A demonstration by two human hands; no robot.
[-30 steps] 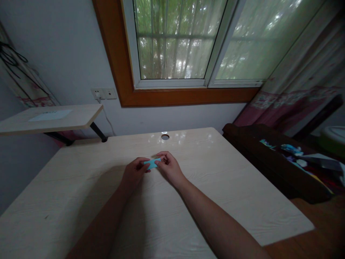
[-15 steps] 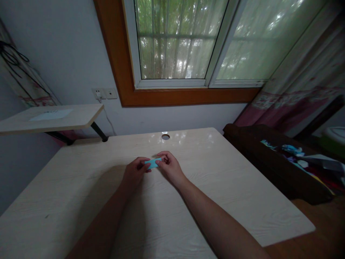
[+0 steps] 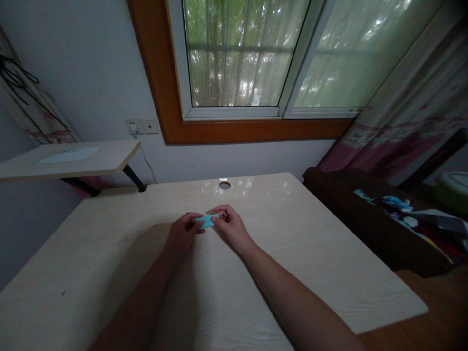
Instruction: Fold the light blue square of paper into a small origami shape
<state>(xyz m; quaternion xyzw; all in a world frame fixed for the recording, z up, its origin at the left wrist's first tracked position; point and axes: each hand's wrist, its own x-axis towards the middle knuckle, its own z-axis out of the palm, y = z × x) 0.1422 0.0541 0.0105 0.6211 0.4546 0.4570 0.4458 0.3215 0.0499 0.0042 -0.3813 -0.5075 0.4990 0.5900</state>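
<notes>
Both hands pinch a small, flat, light-blue piece of paper [image 3: 207, 221] between them, just over the far middle of the pale wood-grain table [image 3: 310, 273]. My left hand [image 3: 183, 233] closes on its left end, thumb on the near face. At the right end, my right hand [image 3: 231, 226] grips it with thumb and fingers. The paper looks like a folded strip, though its folds are too small to make out. Fingertips hide both of its ends and its far face.
A raised shelf [image 3: 124, 158] with a white sheet [image 3: 69, 155] on it stands at the back left. Near the table's back edge is a round cable hole [image 3: 224, 185]. Beyond the right edge sits a dark brown piece of furniture [image 3: 340, 204] with colourful items on it.
</notes>
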